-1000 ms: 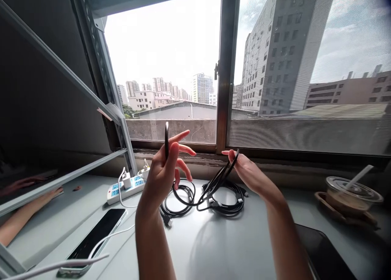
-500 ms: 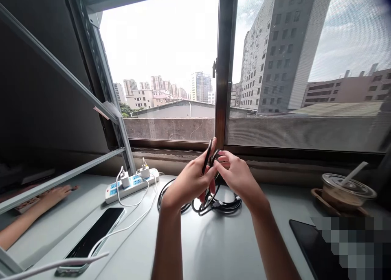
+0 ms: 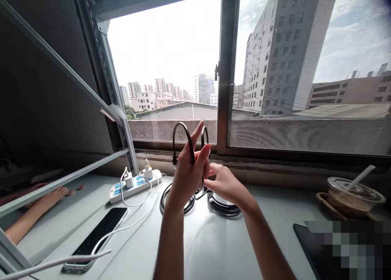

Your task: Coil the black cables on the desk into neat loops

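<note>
My left hand (image 3: 191, 172) is closed on a black cable (image 3: 183, 127), which arches over the fingers in two loops, with a dark connector end hanging at the left. Close by on the right, my right hand (image 3: 226, 182) has its thumb and fingers pinched together at the lower part of the same cable, beside the left palm; its fingertips are partly hidden. Behind the wrists, one coil of black cable (image 3: 165, 198) lies on the desk at the left, and another black coil (image 3: 224, 208) lies at the right, partly covered by my right hand.
A white power strip (image 3: 136, 186) with plugged-in chargers stands at the left, near a phone (image 3: 97, 235) crossed by a white cord. At the right are a lidded drink cup (image 3: 351, 194) and a dark flat device (image 3: 317, 243). Another person's hand (image 3: 53, 196) rests beyond the metal frame (image 3: 82, 170).
My left hand has turned and risen slightly, and the cable now stands up in two wide loops around it. My right hand has moved lower. The view has shifted a little.
</note>
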`<state>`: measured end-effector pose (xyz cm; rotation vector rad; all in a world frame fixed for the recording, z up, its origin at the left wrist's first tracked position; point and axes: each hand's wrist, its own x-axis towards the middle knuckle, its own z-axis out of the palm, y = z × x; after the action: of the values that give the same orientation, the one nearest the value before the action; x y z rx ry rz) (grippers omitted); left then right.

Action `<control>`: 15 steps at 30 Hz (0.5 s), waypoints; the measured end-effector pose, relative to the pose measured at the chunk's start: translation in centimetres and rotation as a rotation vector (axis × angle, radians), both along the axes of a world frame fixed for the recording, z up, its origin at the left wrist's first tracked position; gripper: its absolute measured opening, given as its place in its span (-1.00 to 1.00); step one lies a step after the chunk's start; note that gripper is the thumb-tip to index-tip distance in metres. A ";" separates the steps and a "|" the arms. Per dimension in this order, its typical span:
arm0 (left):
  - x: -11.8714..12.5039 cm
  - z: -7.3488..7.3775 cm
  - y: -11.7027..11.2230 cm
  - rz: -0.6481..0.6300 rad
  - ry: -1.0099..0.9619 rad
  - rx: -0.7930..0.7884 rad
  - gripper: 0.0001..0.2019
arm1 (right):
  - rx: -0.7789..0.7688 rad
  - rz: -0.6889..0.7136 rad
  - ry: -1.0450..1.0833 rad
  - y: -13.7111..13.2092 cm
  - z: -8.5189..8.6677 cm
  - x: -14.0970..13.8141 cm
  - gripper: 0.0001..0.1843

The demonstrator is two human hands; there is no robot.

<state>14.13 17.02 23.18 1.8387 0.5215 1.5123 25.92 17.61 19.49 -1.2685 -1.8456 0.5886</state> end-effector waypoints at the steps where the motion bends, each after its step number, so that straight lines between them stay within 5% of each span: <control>1: 0.3 0.0 -0.1 0.004 0.004 0.002 -0.42 | 0.021 0.075 0.073 0.1 0.0 -0.2 -0.77; 4: 0.9 0.1 -0.4 0.085 0.033 -0.002 -0.38 | 0.042 0.334 0.319 0.1 0.7 -0.6 -0.75; 6: 0.8 0.2 -0.6 0.194 0.024 0.004 -0.36 | 0.048 0.378 0.510 -0.3 1.4 -0.2 -0.74; 11: -1.4 0.4 -0.2 0.569 -0.201 0.079 -0.50 | 0.102 0.126 0.866 -2.3 2.9 2.7 -0.69; 15: -4.0 0.1 0.8 0.804 -0.152 0.150 -0.55 | 0.146 0.060 1.040 -4.5 3.5 5.3 -0.71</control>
<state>10.11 17.86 23.32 1.6780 1.1933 2.2352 31.19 13.11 22.96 -0.5918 -1.0163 0.9029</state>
